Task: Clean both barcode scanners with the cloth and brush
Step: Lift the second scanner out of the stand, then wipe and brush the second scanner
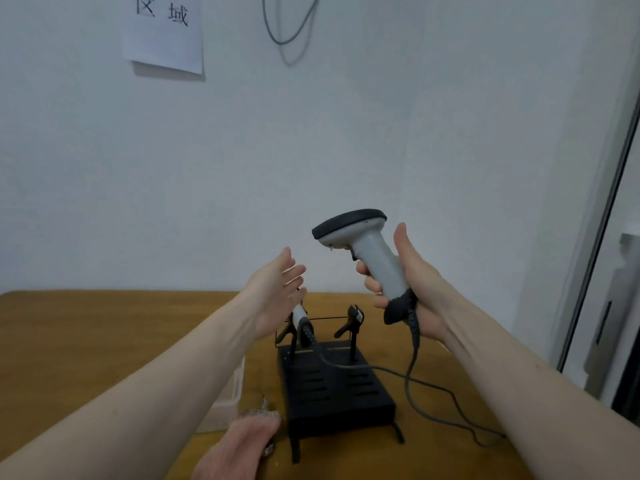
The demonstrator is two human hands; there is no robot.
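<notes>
Right hand [412, 289] gripping handle of lifted scanner [363, 247], head pointing left, cable [426, 407] trailing to table [86, 327]. Left hand [277, 289] hovering beside it, fingers spread, holding nothing. Second scanner [302, 323] sitting in black stand [332, 393], right cradle [353, 322] vacant. Pink cloth [239, 445] lying at near edge; brush not identifiable. Judging: pickup finishing, wiping not begun. Next move needing left hand fetching cloth.

Grey scanner [363, 247] aloft, another [300, 318] docked
</notes>
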